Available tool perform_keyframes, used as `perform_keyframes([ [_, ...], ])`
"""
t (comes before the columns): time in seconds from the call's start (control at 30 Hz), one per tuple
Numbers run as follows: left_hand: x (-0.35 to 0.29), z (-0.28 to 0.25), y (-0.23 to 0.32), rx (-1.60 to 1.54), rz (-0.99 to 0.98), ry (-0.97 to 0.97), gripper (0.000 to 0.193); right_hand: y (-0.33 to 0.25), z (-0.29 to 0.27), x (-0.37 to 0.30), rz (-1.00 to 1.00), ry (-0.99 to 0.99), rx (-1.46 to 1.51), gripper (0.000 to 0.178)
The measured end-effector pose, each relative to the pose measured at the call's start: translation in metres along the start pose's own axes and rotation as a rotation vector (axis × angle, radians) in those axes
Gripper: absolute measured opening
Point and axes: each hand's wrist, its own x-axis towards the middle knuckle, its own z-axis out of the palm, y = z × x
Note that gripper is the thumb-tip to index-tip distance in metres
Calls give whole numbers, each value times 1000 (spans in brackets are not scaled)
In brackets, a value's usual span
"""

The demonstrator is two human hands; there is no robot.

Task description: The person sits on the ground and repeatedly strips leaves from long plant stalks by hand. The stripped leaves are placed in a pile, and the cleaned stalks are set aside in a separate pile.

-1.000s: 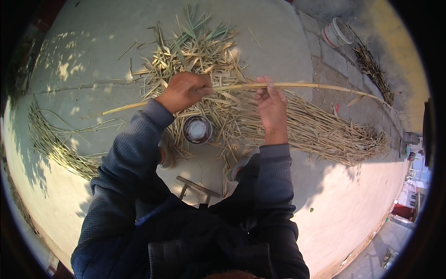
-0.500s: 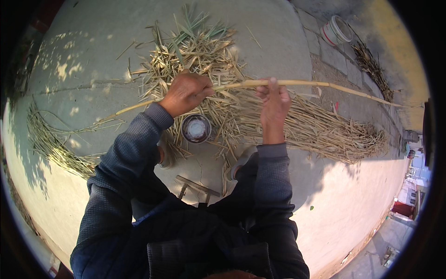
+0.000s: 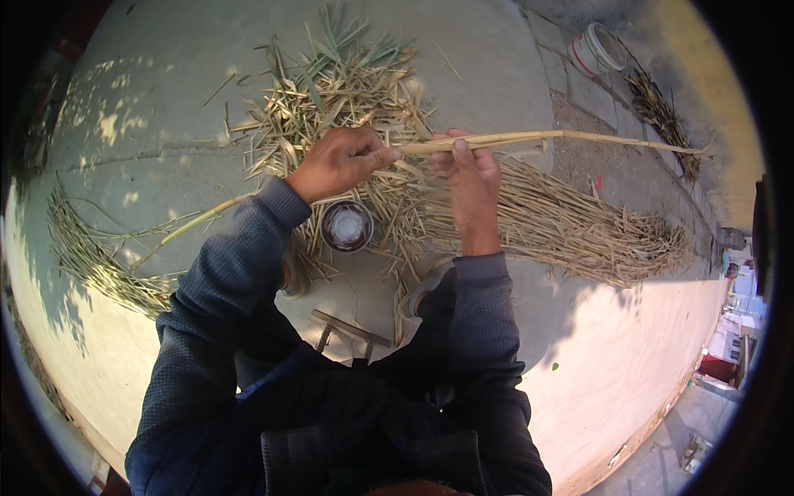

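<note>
A long, pale yellow reed stalk [image 3: 571, 135] stretches across the view above the ground, its thin end at the far right. My left hand [image 3: 341, 163] is closed on it, thumb pressed along the stalk. My right hand [image 3: 473, 178] pinches it a short way to the right, with fingers curled behind. Left of my left wrist a greener length of stalk [image 3: 194, 220] runs down toward the bundle of thin stalks [image 3: 99, 252]. Beneath my hands lies a heap of dry leaf sheaths and stripped pieces [image 3: 364, 103]. A round can [image 3: 347, 226] with a whitish inside stands between my feet.
A thick bundle of reed stalks [image 3: 579, 223] lies on the ground at the right. A T-shaped wooden piece [image 3: 351, 328] is between my knees. At the far right are a white bucket [image 3: 597, 50] and a dark pile of twigs [image 3: 662, 116].
Both hands remain on the reed stalk. My right hand has shifted slightly left and up, closer to my left hand. The stalk's right end has risen and moved left.
</note>
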Motion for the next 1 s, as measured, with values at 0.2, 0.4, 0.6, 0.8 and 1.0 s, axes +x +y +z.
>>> perform_keyframes([
  [0.2, 0, -14, -2, -123, -64, -83, 38, 15, -11, 5, -15, -50, 123, 25],
  [0.4, -5, -42, -17, 119, 56, 61, 33, 10, -49, 29, 58, 387, 222, 22],
  [0.6, -21, -64, -30, 92, -25, 61, 35, -3, -42, 22, 308, 193, -195, 38],
  [0.8, -39, -97, -39, 73, -192, -31, 41, -25, -62, 31, -41, 101, 309, 50],
  [1.0, -46, -104, -47, 36, -195, -152, 36, -11, -92, 39, -24, 172, 221, 40],
])
